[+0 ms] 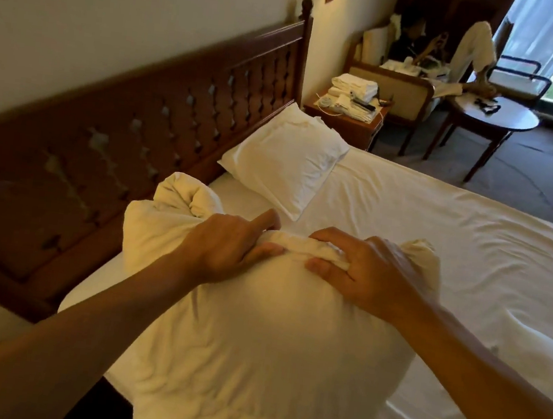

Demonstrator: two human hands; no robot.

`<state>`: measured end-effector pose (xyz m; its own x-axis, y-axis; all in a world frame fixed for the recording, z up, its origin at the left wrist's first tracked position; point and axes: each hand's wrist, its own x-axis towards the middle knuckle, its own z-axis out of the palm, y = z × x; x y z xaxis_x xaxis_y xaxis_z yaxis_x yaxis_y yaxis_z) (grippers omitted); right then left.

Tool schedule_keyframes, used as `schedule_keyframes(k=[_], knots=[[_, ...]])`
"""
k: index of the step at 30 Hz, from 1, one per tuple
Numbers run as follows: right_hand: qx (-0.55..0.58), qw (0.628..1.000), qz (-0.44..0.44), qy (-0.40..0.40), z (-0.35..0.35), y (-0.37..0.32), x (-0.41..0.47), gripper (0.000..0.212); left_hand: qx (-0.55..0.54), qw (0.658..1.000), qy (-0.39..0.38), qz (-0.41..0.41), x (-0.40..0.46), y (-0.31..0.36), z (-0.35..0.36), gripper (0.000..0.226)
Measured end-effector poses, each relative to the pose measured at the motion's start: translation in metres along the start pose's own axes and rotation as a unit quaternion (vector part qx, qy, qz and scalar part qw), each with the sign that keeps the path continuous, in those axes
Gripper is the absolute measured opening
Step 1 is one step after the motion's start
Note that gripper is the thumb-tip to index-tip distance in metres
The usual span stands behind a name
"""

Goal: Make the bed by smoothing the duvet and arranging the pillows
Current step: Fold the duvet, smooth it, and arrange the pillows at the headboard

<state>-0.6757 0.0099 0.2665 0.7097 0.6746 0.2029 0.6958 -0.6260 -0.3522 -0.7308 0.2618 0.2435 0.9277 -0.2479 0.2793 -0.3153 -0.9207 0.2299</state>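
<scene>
Left hand (pixel 229 248) and right hand (pixel 360 274) both pinch the bunched top edge of a near pillow (pixel 252 344), held up over the white sheet (pixel 438 227), which lies bare out to the right. A second pillow (pixel 286 157) rests against the wooden headboard (pixel 123 116); beyond it stands a nightstand (pixel 347 121) stacked with towels

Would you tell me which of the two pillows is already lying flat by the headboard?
The far pillow, untouched beside the bedside table; the near pillow is gripped by both the left hand and right hand.
</scene>
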Motion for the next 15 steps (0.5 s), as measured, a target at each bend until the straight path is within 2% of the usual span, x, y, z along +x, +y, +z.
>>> schedule_keyframes(k=[5, 8, 15], knots=[[0.042, 0.999, 0.017, -0.004, 0.052, -0.055, 0.053, 0.058, 0.005, 0.999, -0.043, 0.000, -0.024, -0.083, -0.030, 0.049], [0.058, 0.998, 0.026, -0.004, 0.074, -0.076, 0.084, 0.046, 0.029, 0.998, -0.053, 0.003, -0.027, -0.124, -0.043, 0.050], [0.149, 0.985, 0.089, -0.017, 0.155, -0.069, 0.159, 0.049, 0.055, 0.986, -0.157, 0.000, 0.009, -0.215, -0.024, 0.037]])
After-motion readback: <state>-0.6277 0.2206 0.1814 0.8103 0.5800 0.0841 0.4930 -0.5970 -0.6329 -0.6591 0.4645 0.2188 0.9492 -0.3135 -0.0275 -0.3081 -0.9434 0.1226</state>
